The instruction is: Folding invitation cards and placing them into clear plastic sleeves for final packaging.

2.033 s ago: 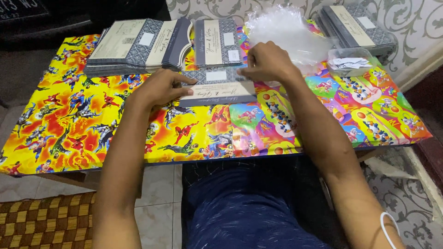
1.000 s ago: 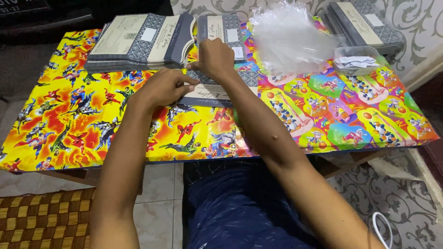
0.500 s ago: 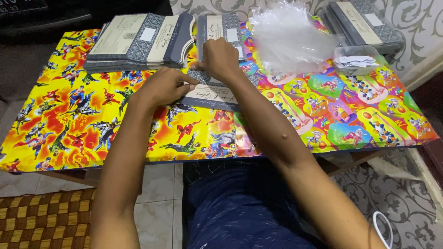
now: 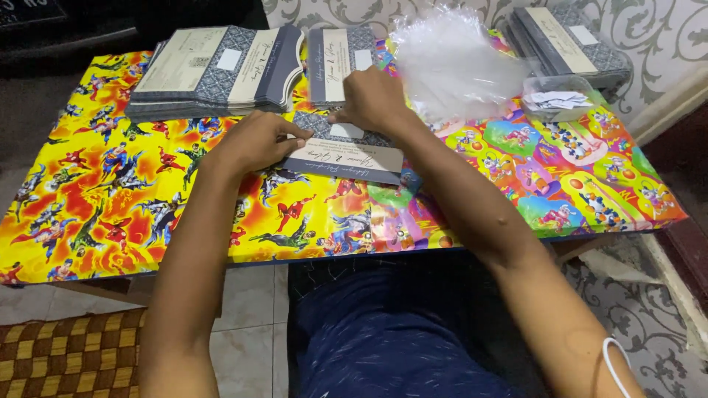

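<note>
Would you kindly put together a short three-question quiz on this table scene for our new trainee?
1. True or false: both hands touch the card lying flat before the person.
2. Which lies just right of the right hand? A) a small clear tub B) a heap of clear plastic sleeves C) a checked mat
3. Fill in: the tall stack of cards lies beyond the ____ hand.

Key
1. True: the left hand presses the card's left end and the right hand's fingertips rest on its far edge.
2. B: the plastic sleeves; the small clear tub sits further right.
3. Left.
</note>
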